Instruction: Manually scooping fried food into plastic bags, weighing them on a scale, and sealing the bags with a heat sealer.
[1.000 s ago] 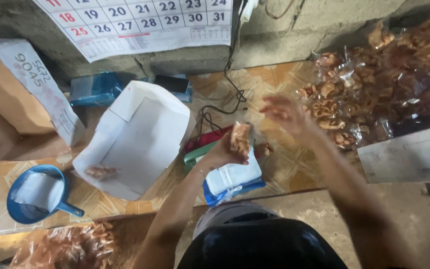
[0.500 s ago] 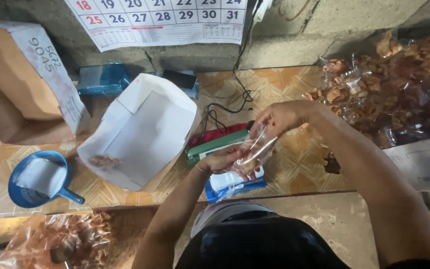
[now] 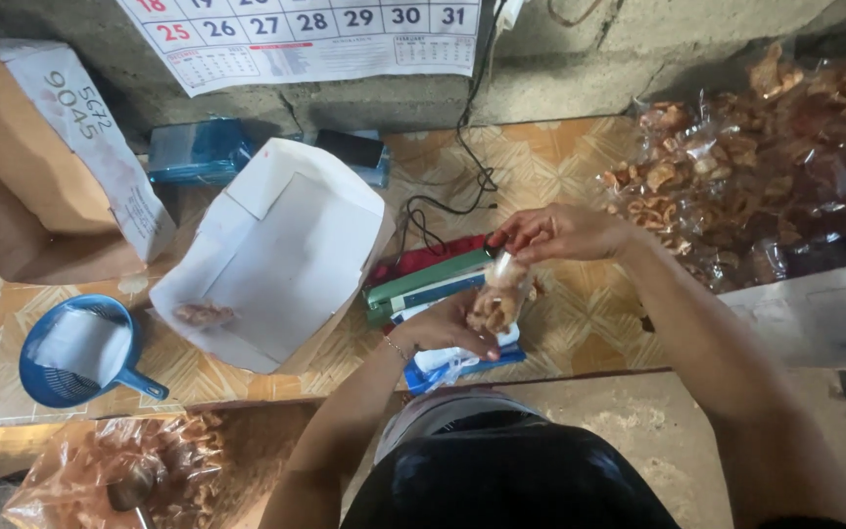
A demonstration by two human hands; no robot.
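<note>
— What's in the hands?
— A small clear bag of fried snacks (image 3: 497,294), held above the counter's front edge. The left hand (image 3: 447,331) is closed around its lower part, taking the weight; the right hand (image 3: 555,233) pinches the bag's top, likely to keep it shut.
— And under it?
— A green and red heat sealer (image 3: 430,277), with a blue-and-white packet (image 3: 457,360) at the edge.
— Farther out?
— A white paper tray (image 3: 281,255) with a few pieces, a blue scoop (image 3: 75,355) near the left corner, and big snack bags (image 3: 775,167) on the right.
</note>
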